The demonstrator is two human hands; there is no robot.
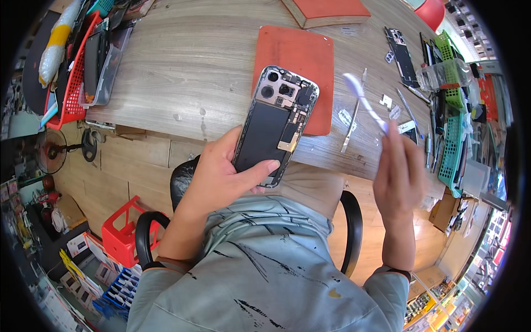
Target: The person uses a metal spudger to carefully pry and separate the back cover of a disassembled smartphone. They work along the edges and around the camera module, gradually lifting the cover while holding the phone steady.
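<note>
Got both forearms (185, 232) up. Gripping with the left hand (218, 174), with its thumb (259, 173) angled off to the right. Pinching with the fingers (396, 148) of the right hand (399, 177), held well apart, kinda blurry.

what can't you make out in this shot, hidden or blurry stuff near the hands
In the head view:
- Opened smartphone: its far face, turned away from the camera, is hidden by its own body.
- Left hand: most fingers are hidden behind the smartphone.
- Slim white tool in the right hand: motion blur obscures its exact kind.
- Thick orange-covered book: the upper edge cuts it off.
</note>
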